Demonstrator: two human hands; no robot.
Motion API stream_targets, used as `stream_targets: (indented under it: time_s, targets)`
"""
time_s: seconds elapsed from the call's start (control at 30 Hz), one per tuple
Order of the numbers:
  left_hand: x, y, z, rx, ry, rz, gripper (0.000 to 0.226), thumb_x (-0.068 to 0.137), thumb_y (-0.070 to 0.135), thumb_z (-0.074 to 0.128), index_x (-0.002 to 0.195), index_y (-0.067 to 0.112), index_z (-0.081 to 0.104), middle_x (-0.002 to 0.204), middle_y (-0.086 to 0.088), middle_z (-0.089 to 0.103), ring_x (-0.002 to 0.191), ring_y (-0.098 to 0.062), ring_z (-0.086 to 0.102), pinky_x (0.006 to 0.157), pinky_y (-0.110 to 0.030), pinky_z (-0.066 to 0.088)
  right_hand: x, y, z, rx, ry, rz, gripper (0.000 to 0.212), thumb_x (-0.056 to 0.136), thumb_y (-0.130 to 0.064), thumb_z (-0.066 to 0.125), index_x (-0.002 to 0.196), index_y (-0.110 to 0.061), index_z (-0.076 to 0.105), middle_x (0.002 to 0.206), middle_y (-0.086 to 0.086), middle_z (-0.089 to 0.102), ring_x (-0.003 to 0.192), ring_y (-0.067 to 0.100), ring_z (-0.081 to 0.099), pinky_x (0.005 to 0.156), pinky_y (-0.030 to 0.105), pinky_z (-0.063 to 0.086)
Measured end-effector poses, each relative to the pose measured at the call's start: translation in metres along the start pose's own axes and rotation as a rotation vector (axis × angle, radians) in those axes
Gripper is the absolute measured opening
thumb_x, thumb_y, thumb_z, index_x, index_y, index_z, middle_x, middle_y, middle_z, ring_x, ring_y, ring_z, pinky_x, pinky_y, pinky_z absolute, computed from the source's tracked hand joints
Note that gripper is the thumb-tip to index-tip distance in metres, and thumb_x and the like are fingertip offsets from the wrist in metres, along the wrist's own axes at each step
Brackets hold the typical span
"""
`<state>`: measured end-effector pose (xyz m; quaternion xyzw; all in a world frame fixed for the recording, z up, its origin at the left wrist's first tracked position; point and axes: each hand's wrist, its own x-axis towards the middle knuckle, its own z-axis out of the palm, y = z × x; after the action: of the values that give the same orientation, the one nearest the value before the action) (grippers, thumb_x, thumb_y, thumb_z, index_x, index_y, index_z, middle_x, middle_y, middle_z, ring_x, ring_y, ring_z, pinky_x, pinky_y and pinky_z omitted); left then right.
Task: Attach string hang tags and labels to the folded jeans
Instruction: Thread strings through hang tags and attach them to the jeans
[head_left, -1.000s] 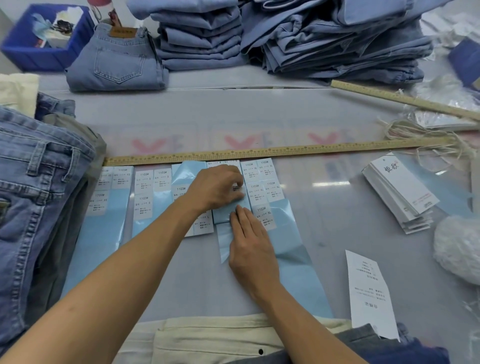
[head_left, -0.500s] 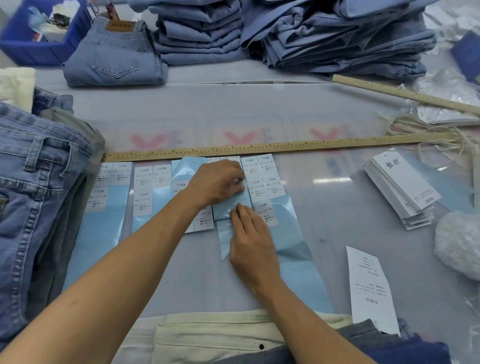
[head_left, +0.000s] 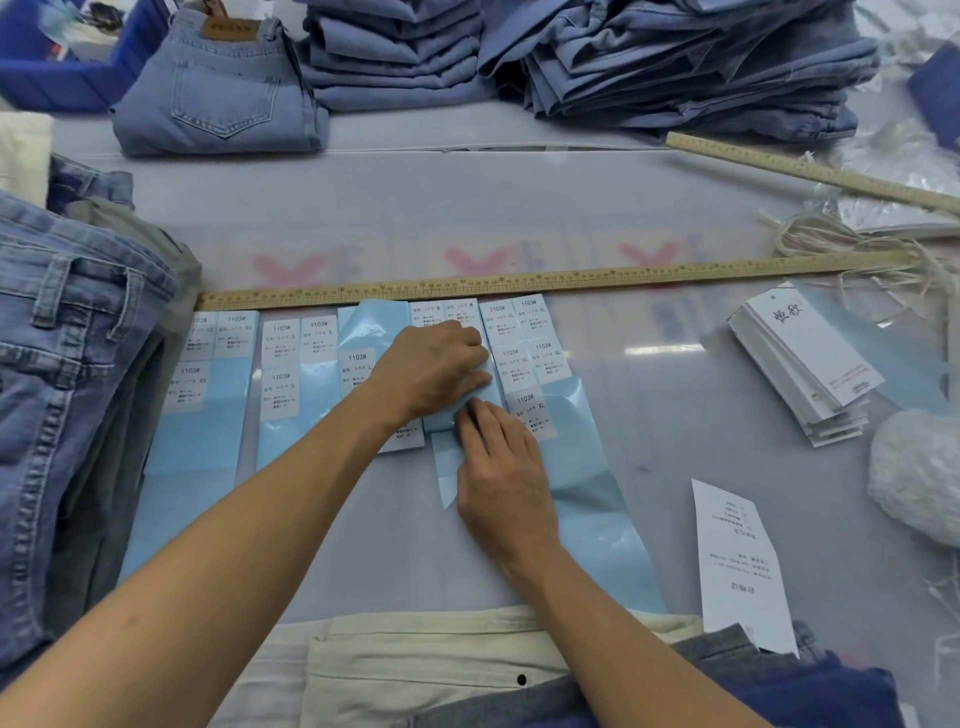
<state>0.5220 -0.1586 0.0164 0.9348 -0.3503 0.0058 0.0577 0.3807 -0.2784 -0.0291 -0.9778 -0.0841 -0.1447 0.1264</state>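
**Peeling a size label off its backing**

We judge we are still freeing a sticker. Our left hand (head_left: 434, 371) curls over the blue backing strip (head_left: 457, 415), gripping it at the fold; our right hand (head_left: 501, 473) lies with straight fingers pressing the strip flat. Next we need a clean lift of one label (head_left: 524, 410). The cream folded jeans (head_left: 415, 670) wait at 6 o'clock, the hang tags (head_left: 810, 358) at 3 o'clock, the string (head_left: 841, 244) at 2. The ruler (head_left: 519, 286) at 12 o'clock hems in the sheets.
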Motion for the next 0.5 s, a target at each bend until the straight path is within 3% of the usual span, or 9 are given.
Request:
stream_targets:
  time_s: [0.13, 0.3, 0.5]
  targets:
    - [-0.0018, 0.0032, -0.0013, -0.121, 0.034, -0.09, 0.026, 0.098, 0.043, 0.056, 0.104, 0.024, 0.072, 0.113, 0.009, 0.065, 0.107, -0.015, 0.057, 0.068, -0.033, 0.05, 0.0005, 0.0004, 0.0, 0.006, -0.005, 0.002, 0.051, 0.084, -0.002, 0.057, 0.135, -0.003, 0.06, 0.137, 0.015, 0.059, 0.127, 0.031, 0.054, 0.111, 0.042, 0.041]
    - [0.0025, 0.0069, -0.0024, -0.275, 0.055, -0.241, 0.015, 0.096, 0.033, 0.061, 0.099, 0.026, 0.074, 0.111, 0.013, 0.066, 0.11, -0.012, 0.056, 0.07, -0.031, 0.045, 0.0001, 0.0002, 0.0002, 0.016, -0.005, 0.002, 0.049, 0.084, -0.004, 0.05, 0.132, -0.003, 0.061, 0.134, 0.015, 0.059, 0.125, 0.032, 0.054, 0.11, 0.043, 0.042]
    - [0.0061, 0.009, -0.0028, -0.374, 0.001, -0.319, 0.013, 0.093, 0.028, 0.065, 0.093, 0.019, 0.074, 0.107, 0.007, 0.065, 0.105, -0.015, 0.056, 0.077, -0.037, 0.052, 0.001, 0.0005, 0.0005, 0.038, -0.001, 0.008, 0.049, 0.082, -0.004, 0.05, 0.13, -0.003, 0.061, 0.133, 0.014, 0.059, 0.125, 0.031, 0.053, 0.111, 0.041, 0.04]
